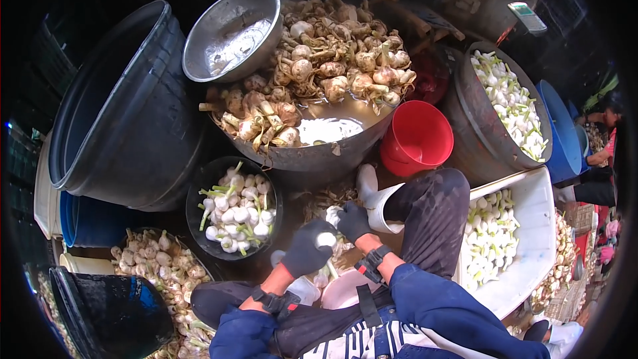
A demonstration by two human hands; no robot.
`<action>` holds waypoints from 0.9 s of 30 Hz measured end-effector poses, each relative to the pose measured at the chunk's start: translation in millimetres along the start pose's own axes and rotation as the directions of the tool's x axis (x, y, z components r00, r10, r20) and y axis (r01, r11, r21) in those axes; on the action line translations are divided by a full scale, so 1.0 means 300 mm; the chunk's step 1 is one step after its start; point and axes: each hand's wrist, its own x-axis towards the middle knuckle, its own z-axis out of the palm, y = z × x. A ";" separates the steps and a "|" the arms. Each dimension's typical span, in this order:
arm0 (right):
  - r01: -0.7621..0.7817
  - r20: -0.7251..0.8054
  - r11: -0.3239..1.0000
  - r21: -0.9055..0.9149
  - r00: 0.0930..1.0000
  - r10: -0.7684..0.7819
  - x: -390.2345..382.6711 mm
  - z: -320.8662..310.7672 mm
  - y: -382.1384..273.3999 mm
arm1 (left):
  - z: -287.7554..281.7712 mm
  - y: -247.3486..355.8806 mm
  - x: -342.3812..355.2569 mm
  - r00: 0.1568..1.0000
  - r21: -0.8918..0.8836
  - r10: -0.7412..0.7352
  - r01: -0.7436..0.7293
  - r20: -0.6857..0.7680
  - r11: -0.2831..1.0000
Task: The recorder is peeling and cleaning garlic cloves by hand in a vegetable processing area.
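Note:
My left hand (307, 249), in a dark glove, is closed around a white garlic bulb (325, 239). Just up and to the right, my right hand (353, 221), gloved too, curls around another white garlic bulb (333, 215). The gloved fingers partly hide both bulbs. Below the hands, between my legs, sits a pink basin (341, 290), with a bulb and its pale green stem (325, 275) beside its rim. To the left stands a round black tub (193, 216) of clean white garlic (240, 209) with trimmed green stems.
Ahead, a large vat (292, 167) holds water and unpeeled garlic (332, 60), with a metal bowl (194, 60) on top. A red bucket (417, 134) stands right of it. White garlic fills a barrel (458, 126) and white tub (535, 226). Big dark tubs (133, 113) crowd the left.

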 end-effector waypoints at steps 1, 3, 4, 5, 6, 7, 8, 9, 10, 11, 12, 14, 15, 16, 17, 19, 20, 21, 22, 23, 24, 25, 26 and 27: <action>-0.007 -0.066 0.999 -0.041 0.998 0.004 0.006 0.008 0.024 | -0.023 0.007 -0.001 0.996 0.054 0.058 -0.054 -0.068 0.997; -0.028 0.037 0.994 -0.109 0.999 0.032 0.015 -0.065 -0.018 | -0.092 -0.038 -0.022 0.986 0.147 0.059 -0.036 -0.157 0.989; 0.093 0.133 0.987 -0.133 0.988 -0.075 0.018 -0.104 -0.019 | -0.136 -0.073 -0.018 0.980 0.095 0.062 -0.045 -0.189 0.994; 0.208 0.232 0.967 -0.145 0.958 -0.171 0.018 -0.147 -0.024 | -0.192 -0.029 0.002 0.972 0.019 -0.055 0.061 -0.228 0.998; 0.269 0.297 0.948 -0.170 0.931 -0.211 0.005 -0.190 -0.104 | -0.239 -0.089 -0.042 0.913 0.263 0.030 0.085 -0.407 0.961; 0.259 0.291 0.949 -0.179 0.935 -0.201 0.010 -0.255 -0.150 | -0.289 -0.025 -0.018 0.903 0.302 -0.026 0.170 -0.429 0.938; 0.298 0.173 0.952 -0.070 0.944 -0.282 0.016 -0.311 -0.216 | -0.336 -0.035 -0.032 0.891 0.490 -0.001 0.250 -0.454 0.835; 0.342 0.046 0.939 0.036 0.938 -0.343 0.040 -0.351 -0.258 | -0.369 -0.020 -0.038 0.885 0.553 -0.069 0.347 -0.461 0.757; 0.458 -0.127 0.889 0.015 0.882 -0.453 0.084 -0.389 -0.276 | -0.368 -0.016 -0.036 0.860 0.636 -0.107 0.447 -0.499 0.629; 0.563 -0.292 0.826 -0.028 0.786 -0.545 0.138 -0.433 -0.291 | -0.362 -0.014 -0.032 0.831 0.697 -0.136 0.531 -0.540 0.481; 0.515 -0.342 0.834 -0.197 0.762 -0.551 0.182 -0.481 -0.333 | -0.358 -0.017 -0.035 0.828 0.696 -0.138 0.536 -0.543 0.478; 0.416 -0.404 0.796 -0.440 0.700 -0.589 0.289 -0.552 -0.399 | -0.344 -0.022 -0.039 0.835 0.708 0.000 0.467 -0.550 0.530; 0.373 -0.419 0.763 -0.528 0.667 -0.616 0.348 -0.582 -0.413 | -0.329 -0.018 -0.024 0.834 0.705 0.001 0.467 -0.552 0.534; 0.375 -0.418 0.761 -0.529 0.666 -0.618 0.406 -0.592 -0.416 | -0.313 -0.008 -0.008 0.842 0.635 0.016 0.393 -0.539 0.666; 0.294 -0.419 0.793 -0.533 0.722 -0.550 0.465 -0.596 -0.405 | -0.292 0.001 0.010 0.851 0.545 0.037 0.302 -0.525 0.782; 0.203 -0.424 0.815 -0.542 0.772 -0.474 0.550 -0.612 -0.362 | -0.237 -0.008 0.050 0.848 0.435 0.063 0.205 -0.526 0.877; 0.211 -0.391 0.827 -0.522 0.803 -0.451 0.573 -0.621 -0.353 | -0.227 0.004 0.057 0.853 0.352 0.025 0.189 -0.522 0.917; 0.215 -0.357 0.838 -0.501 0.831 -0.427 0.588 -0.627 -0.339 | -0.218 0.012 0.063 0.859 0.265 -0.012 0.171 -0.512 0.949; 0.256 -0.390 0.824 -0.506 0.784 -0.483 0.565 -0.614 -0.349 | -0.214 0.001 0.059 0.855 0.266 -0.017 0.180 -0.518 0.947; 0.267 -0.382 0.822 -0.503 0.785 -0.488 0.524 -0.602 -0.355 | -0.204 -0.017 0.055 0.876 0.032 -0.116 0.148 -0.468 0.989; 0.363 -0.430 0.885 -0.292 0.776 -0.461 0.471 -0.589 -0.353 | -0.194 -0.029 0.053 0.897 -0.207 -0.197 0.122 -0.395 0.971; 0.434 -0.479 0.897 -0.082 0.772 -0.418 0.403 -0.606 -0.343 | -0.171 -0.006 0.074 0.900 -0.217 -0.195 0.116 -0.390 0.969; 0.488 -0.424 0.870 0.071 0.804 -0.416 0.320 -0.614 -0.359 | -0.162 0.044 0.089 0.906 -0.624 -0.344 0.122 -0.248 0.772; 0.520 -0.356 0.819 0.242 0.833 -0.424 0.237 -0.589 -0.381 | -0.162 0.078 0.085 0.902 -0.898 -0.427 0.132 -0.067 0.419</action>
